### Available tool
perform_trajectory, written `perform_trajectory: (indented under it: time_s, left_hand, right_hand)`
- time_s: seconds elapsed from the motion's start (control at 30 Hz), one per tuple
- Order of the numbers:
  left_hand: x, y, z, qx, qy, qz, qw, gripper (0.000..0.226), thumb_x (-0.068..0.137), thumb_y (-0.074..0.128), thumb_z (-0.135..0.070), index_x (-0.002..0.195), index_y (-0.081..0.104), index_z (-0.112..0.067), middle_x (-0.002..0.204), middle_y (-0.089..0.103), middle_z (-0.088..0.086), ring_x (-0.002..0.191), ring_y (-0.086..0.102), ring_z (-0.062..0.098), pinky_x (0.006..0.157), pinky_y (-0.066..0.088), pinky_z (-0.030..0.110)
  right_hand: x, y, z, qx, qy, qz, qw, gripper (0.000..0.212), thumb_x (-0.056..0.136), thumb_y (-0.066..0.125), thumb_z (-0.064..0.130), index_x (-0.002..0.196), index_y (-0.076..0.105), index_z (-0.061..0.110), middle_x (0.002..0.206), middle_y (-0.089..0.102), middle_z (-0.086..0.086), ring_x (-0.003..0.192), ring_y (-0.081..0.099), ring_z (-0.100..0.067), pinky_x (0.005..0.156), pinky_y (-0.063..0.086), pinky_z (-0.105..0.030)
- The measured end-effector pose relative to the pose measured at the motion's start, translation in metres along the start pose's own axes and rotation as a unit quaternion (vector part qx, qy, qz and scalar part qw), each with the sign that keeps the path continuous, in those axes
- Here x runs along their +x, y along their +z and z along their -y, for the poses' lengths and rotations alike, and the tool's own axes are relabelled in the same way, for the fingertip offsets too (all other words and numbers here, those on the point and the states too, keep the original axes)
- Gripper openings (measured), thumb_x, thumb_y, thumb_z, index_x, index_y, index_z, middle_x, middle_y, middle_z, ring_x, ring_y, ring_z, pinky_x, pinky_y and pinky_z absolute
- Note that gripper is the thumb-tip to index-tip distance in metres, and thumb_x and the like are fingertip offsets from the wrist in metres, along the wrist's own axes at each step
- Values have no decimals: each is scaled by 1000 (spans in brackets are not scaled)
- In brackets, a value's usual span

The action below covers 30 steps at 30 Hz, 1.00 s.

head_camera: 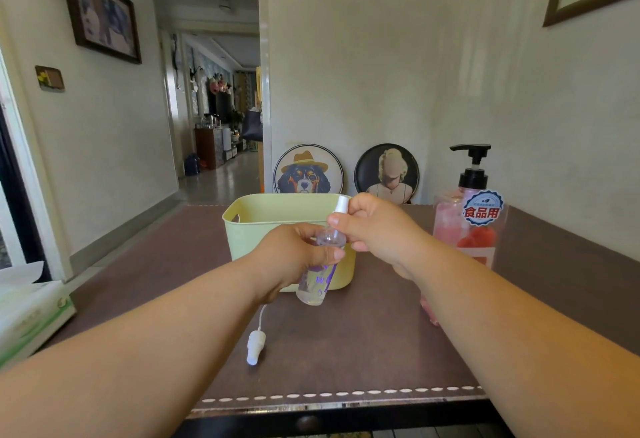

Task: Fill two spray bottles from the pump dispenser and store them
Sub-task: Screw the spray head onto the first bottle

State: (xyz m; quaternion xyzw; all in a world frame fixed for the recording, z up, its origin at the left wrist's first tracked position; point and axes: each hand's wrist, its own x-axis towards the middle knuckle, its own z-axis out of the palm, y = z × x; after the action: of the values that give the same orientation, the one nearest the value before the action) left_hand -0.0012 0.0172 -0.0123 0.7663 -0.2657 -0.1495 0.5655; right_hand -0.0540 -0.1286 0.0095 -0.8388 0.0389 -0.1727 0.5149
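Clear spray bottle [317,278] hangs above the brown table [346,340], before a green basket [273,210]. Left hand [294,252] grips its body; right hand [372,224] pinches its white sprayer top [341,204]. Pump dispenser [467,209] stands right.

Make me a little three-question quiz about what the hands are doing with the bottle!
1. True or false: the left hand holds the clear spray bottle by its body.
2. What do the fingers of the right hand pinch? A) the pump dispenser's black nozzle B) the white spray top on the bottle C) the green basket's rim
3. Fill in: a loose white spray head with its tube lies on the ____ table.

Key: 1 true; 2 B; 3 brown.
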Motion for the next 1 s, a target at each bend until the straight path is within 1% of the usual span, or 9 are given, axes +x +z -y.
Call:
perform_trajectory:
  time_s: [0.07,0.17,0.33,0.43,0.6,0.67,0.77,0.9,1.0]
  left_hand:
    - [-1,2,-1,2,3,1,1000,32,79,75,-22,110,70,-21,95,70,3,82,63,17,64,48,23]
    - [-2,3,-3,0,6,2,1000,31,79,75,-22,109,70,-21,94,69,3,82,61,18,69,48,25]
    - [0,0,-5,-20,0,-6,1000,30,78,76,-20,107,71,-20,94,67,6,83,60,21,75,48,33]
    - [-1,-2,-6,-21,1,-5,1000,31,78,76,-19,109,70,-19,94,68,5,83,61,20,74,48,31]
    - [-3,-2,-6,5,13,-2,1000,31,78,76,-20,108,70,-20,94,69,3,83,62,19,72,47,28]
    - [-2,-2,-6,9,14,-3,1000,32,78,76,-22,109,70,-21,97,70,4,84,62,19,70,47,28]
    - [-1,-3,-6,8,13,-2,1000,32,78,76,-21,109,70,-20,97,70,6,83,62,20,71,48,29]
    - [-2,-4,-8,6,10,1,1000,31,78,76,-19,108,70,-18,97,69,5,84,62,20,72,48,29]
    - [-4,-3,-9,8,13,6,1000,31,79,75,-19,110,70,-17,96,69,5,84,62,19,67,47,26]
  right_hand:
    - [1,1,0,-14,7,-12,1000,28,82,68,36,99,58,16,108,69,-8,101,68,-23,87,56,-38]
    - [1,0,3,-13,10,-9,1000,28,78,70,42,91,56,23,105,69,-5,96,70,-21,84,58,-34]
    - [-1,-6,15,68,29,27,997,37,94,49,41,128,53,29,117,65,-4,95,71,-21,85,57,-31]
    - [1,-8,17,57,31,42,997,29,98,47,28,122,58,16,118,67,-9,99,71,-24,83,57,-30]
    - [3,-7,12,34,27,26,999,27,86,66,34,96,58,11,105,71,-10,92,72,-19,80,59,-30]
    - [2,-8,13,43,22,31,998,30,85,66,39,101,58,15,108,69,-5,91,72,-17,79,59,-28]
    - [0,-12,18,83,38,55,994,37,91,57,35,127,52,29,119,61,1,94,72,-23,80,59,-29]
    - [2,-14,19,46,37,73,996,22,91,60,25,111,60,16,117,66,-8,99,70,-23,82,58,-30]
    - [2,-13,20,29,38,69,997,41,84,69,35,115,57,12,110,68,-5,93,72,-17,83,59,-29]
